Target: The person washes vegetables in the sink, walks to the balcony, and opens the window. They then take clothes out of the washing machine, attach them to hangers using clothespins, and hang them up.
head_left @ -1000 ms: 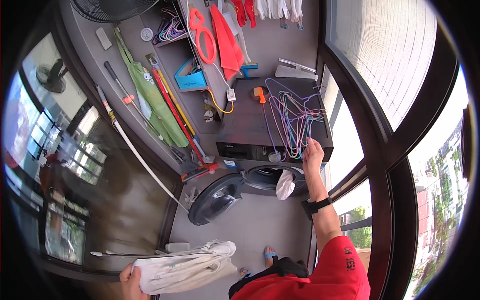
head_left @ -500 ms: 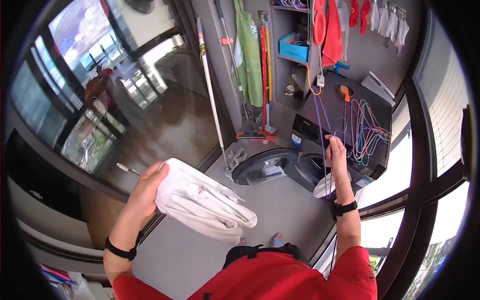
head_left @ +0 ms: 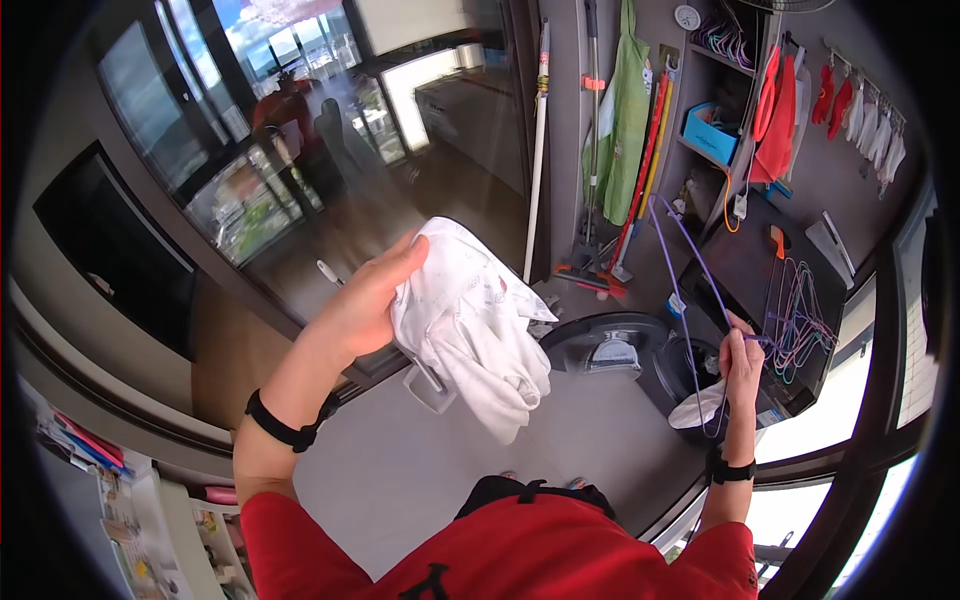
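Observation:
My left hand (head_left: 378, 300) grips the upper edge of a bunched white garment (head_left: 480, 345) with small prints, thumb on top, and the cloth hangs over the floor. Its exact kind is hidden by the folds. In my right hand (head_left: 741, 368) is a thin purple clothes hanger (head_left: 668, 262), tilted with its long triangle reaching up and left. The two things are apart. Below the hanger, a white cloth (head_left: 697, 406) hangs at the opening of a black front-loading washing machine (head_left: 738, 245), whose round door (head_left: 570, 352) stands open.
Several coloured hangers (head_left: 803, 325) lie heaped on the machine beside an orange-headed brush (head_left: 778, 240). Mops and brooms (head_left: 652, 150) lean by a green apron (head_left: 628, 130). A blue box (head_left: 712, 132) sits on a shelf. Small socks (head_left: 868, 130) hang at right. A glass door (head_left: 450, 130) stands at left.
My view has turned left. My left hand has raised the white garment, which now hangs more bunched. The purple hanger has swung to point up and left, still in my right hand.

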